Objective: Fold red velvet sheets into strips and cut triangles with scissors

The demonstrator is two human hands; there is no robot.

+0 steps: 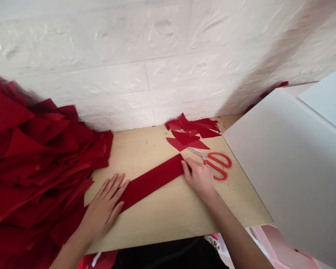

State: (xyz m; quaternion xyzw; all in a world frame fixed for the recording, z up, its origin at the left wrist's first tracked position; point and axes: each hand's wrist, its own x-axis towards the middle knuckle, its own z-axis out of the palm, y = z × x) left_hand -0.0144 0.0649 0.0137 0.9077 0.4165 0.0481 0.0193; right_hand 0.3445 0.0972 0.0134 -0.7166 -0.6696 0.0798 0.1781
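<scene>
A long strip of dark red fabric (154,181) lies slantwise across the pale wooden table (184,213). My left hand (105,209) rests flat on its lower left end, fingers stretched out. At the upper right end, my right hand (198,177) pinches the strip's edge between thumb and fingers. Just beyond that hand lie scissors (218,164) with red handles, their blades pointing left and partly over the small red scraps. Those fabric scraps (187,138) are heaped near the wall.
A large pile of red fabric pieces (39,157) covers the left side and reaches up the wall (123,67). To the right stands a big white panel or box (294,157), with its edge along the table. More red fabric shows behind it.
</scene>
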